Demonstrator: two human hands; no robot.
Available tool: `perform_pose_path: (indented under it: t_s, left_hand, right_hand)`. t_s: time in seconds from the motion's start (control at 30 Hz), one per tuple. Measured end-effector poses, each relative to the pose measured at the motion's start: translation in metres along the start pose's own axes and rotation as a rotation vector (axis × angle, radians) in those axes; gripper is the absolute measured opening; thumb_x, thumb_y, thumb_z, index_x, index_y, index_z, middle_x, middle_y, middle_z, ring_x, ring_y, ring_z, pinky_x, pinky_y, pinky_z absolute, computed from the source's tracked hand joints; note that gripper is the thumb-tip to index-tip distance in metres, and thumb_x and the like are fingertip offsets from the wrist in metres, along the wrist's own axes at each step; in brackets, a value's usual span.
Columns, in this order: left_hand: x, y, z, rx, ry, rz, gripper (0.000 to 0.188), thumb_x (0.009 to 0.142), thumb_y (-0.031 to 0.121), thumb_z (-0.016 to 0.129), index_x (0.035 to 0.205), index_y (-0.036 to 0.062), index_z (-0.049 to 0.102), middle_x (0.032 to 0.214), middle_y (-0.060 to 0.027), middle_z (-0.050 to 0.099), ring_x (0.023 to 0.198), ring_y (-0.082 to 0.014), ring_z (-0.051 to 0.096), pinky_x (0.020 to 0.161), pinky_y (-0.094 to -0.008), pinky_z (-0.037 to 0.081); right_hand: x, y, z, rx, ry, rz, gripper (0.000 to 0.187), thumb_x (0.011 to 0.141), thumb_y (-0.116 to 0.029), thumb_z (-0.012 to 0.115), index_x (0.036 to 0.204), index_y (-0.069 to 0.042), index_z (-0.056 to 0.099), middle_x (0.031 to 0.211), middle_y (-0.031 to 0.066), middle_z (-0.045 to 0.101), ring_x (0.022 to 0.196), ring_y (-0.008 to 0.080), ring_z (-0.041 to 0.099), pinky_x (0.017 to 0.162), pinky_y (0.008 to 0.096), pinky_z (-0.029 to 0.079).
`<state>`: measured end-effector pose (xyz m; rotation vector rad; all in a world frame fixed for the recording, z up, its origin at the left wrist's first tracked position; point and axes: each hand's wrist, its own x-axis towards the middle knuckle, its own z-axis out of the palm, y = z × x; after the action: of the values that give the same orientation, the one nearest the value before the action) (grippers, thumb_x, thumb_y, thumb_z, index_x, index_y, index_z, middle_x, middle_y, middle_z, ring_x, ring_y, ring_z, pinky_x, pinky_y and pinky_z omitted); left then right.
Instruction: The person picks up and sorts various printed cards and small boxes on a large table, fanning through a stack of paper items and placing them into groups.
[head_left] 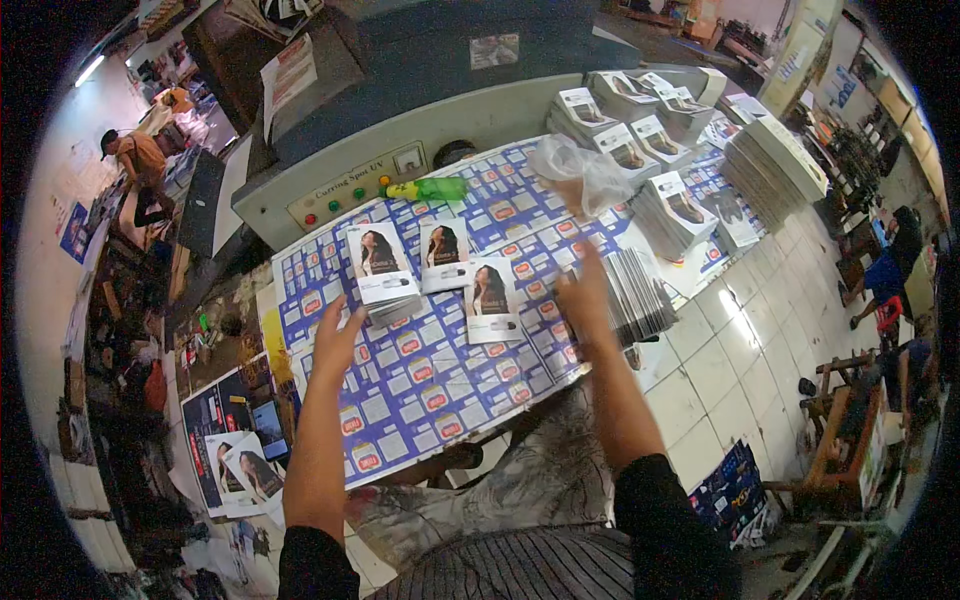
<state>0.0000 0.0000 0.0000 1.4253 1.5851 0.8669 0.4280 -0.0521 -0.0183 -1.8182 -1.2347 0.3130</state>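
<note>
– Grip?
– Your left hand [338, 338]: fingers apart, beside the leaflet stack [386, 290] on the table [425, 385]. Your right hand [587, 303]: blurred by the booklet row [637, 297], can't tell.
– Containers?
– Beyond: green bottle [441, 189] on its side, translucent bag [592, 172]; contents unclear.

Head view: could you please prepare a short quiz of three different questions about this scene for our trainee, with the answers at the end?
1. Which of the person's hands is nearest to the leftmost stack of portrait cards on the table?

2. True or false: the table covering is plain white.

3. The bottle on the table: A) stands upright; B) lies on its side; C) is held in a hand.

Key:
1. The left hand.
2. False; it has a blue and white printed pattern.
3. B.
</note>
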Motion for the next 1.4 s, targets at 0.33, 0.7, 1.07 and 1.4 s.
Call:
perform_pose_path:
  t_s: [0.33, 0.7, 1.07, 1.4]
  left_hand:
    - [-0.094, 0.023, 0.025, -0.137, -0.243, 0.128, 0.042, 0.098, 0.016, 0.061, 0.135, -0.0003, 0.052, 0.127, -0.0092, 0.062, 0.112, -0.0153, 0.058, 0.096, -0.0296, 0.047]
    - [-0.202, -0.013, 0.087, -0.649, -0.232, -0.285, 0.029, 0.105, 0.026, 0.050, 0.125, 0.0053, 0.056, 0.104, -0.0010, 0.061, 0.086, -0.0083, 0.056, 0.073, -0.0259, 0.048]
    - [-0.235, -0.041, 0.041, -0.880, -0.151, -0.278, 0.029, 0.104, 0.027, 0.052, 0.126, 0.0093, 0.059, 0.105, 0.0047, 0.060, 0.093, -0.0037, 0.056, 0.076, -0.0239, 0.048]
    - [-0.246, -0.065, 0.036, -0.867, -0.083, -0.205, 0.032, 0.105, 0.026, 0.051, 0.131, 0.0092, 0.058, 0.099, 0.0085, 0.057, 0.077, -0.0016, 0.045, 0.065, -0.0199, 0.038]
  right_hand:
    - [-0.051, 0.089, -0.135, -0.341, -0.008, -0.043, 0.048, 0.080, -0.007, 0.065, 0.128, -0.004, 0.060, 0.115, 0.0235, 0.066, 0.105, 0.0397, 0.063, 0.094, 0.0428, 0.048]
    - [-0.216, -0.105, 0.008, 0.035, -0.578, -0.743, 0.056, 0.084, -0.023, 0.074, 0.130, 0.000, 0.055, 0.131, 0.0225, 0.055, 0.121, 0.0414, 0.052, 0.100, 0.0464, 0.042]
    - [-0.240, -0.141, 0.052, -0.039, -0.492, -0.659, 0.062, 0.089, -0.019, 0.069, 0.140, 0.004, 0.044, 0.143, 0.0282, 0.043, 0.129, 0.0454, 0.044, 0.106, 0.0508, 0.036]
    - [-0.245, -0.150, 0.068, 0.071, -0.537, -0.564, 0.067, 0.086, -0.017, 0.072, 0.141, 0.006, 0.041, 0.142, 0.0315, 0.042, 0.130, 0.0472, 0.042, 0.109, 0.0507, 0.034]
